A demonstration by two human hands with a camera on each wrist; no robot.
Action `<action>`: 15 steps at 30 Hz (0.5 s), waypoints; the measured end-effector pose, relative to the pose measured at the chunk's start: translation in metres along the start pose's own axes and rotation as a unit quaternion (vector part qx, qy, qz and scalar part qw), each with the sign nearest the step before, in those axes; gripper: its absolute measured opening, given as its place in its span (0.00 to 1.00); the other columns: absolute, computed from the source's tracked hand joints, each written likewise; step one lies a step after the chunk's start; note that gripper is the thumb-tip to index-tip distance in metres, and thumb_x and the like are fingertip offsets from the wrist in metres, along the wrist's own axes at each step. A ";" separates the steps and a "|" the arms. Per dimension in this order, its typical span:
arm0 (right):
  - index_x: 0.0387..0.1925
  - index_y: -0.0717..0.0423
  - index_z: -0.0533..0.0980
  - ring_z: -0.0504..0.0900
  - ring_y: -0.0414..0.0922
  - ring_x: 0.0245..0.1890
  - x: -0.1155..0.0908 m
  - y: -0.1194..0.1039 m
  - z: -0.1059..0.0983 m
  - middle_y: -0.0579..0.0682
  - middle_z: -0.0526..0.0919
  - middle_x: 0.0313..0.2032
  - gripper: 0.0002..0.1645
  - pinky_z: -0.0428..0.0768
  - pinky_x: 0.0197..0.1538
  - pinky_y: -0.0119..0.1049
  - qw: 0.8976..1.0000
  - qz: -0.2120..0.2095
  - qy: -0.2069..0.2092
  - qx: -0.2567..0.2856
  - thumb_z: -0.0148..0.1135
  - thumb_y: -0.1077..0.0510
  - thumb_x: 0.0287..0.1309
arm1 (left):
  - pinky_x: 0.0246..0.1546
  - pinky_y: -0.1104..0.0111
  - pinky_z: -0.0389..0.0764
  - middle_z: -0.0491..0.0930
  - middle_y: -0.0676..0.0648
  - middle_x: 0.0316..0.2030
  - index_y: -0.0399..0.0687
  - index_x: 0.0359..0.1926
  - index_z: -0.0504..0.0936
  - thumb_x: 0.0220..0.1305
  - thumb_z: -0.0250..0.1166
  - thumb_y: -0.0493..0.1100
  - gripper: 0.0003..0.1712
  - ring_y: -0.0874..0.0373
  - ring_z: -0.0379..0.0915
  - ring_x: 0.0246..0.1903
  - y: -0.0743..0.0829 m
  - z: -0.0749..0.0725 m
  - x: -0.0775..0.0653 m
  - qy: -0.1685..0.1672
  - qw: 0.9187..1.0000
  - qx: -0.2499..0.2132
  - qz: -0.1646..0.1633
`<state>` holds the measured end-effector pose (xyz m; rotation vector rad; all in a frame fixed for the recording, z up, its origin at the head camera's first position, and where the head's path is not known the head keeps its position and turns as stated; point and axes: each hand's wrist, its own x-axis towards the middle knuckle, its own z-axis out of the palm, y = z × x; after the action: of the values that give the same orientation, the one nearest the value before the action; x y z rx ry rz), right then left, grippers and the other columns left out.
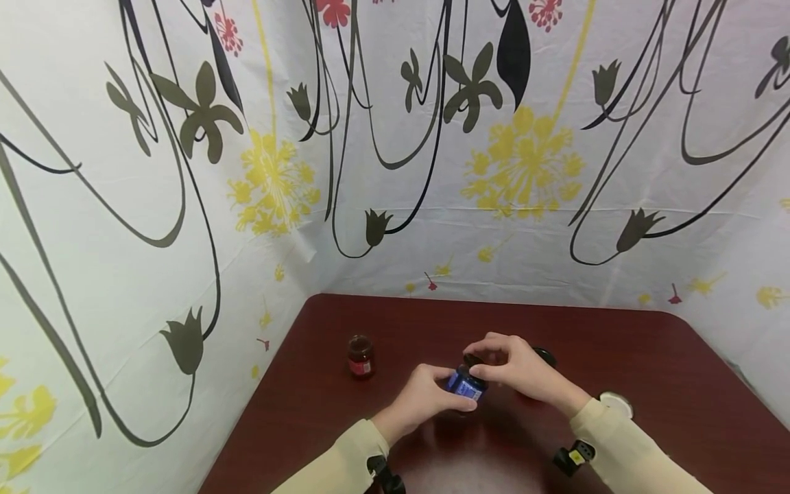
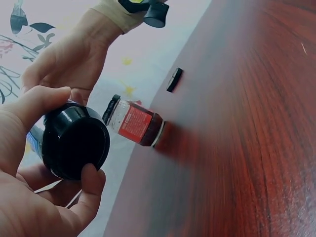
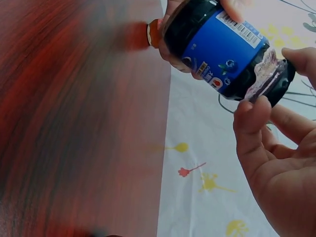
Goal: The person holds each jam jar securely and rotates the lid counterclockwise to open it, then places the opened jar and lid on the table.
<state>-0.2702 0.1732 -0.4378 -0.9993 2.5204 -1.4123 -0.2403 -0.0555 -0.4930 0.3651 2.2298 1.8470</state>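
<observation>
A jar with a blue label [image 1: 467, 384] is held tilted above the table by my left hand [image 1: 428, 398], fingers and thumb around its body. Its dark base [image 2: 79, 148] faces the left wrist camera. At the jar's mouth, my right hand [image 1: 512, 363] pinches a black lid [image 3: 280, 81] between thumb and fingers. Whether that lid sits on the threads I cannot tell. Left of my hands stands a red-labelled glass jar [image 1: 361, 357]. A red-labelled jar with a dark cap [image 2: 136, 122] shows beyond the blue one in the left wrist view.
On the dark red table [image 1: 296, 412], a pale round disc [image 1: 616, 403] lies by my right sleeve. A black round thing [image 1: 545, 355] is partly hidden behind my right hand. A patterned white curtain [image 1: 432, 254] borders the table at the back and sides.
</observation>
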 end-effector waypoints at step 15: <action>0.59 0.38 0.78 0.80 0.45 0.37 -0.003 0.001 -0.003 0.47 0.80 0.41 0.19 0.80 0.38 0.41 0.999 -0.020 -0.038 -0.028 0.65 0.49 0.67 | 0.40 0.62 0.81 0.86 0.52 0.33 0.49 0.41 0.89 0.45 0.84 0.47 0.20 0.56 0.81 0.36 0.001 -0.001 -0.003 0.017 0.999 0.008 -0.039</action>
<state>-0.2696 0.1769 -0.4372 -1.0973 2.5129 -1.2945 -0.2376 -0.0573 -0.4922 0.2474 2.2477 1.8107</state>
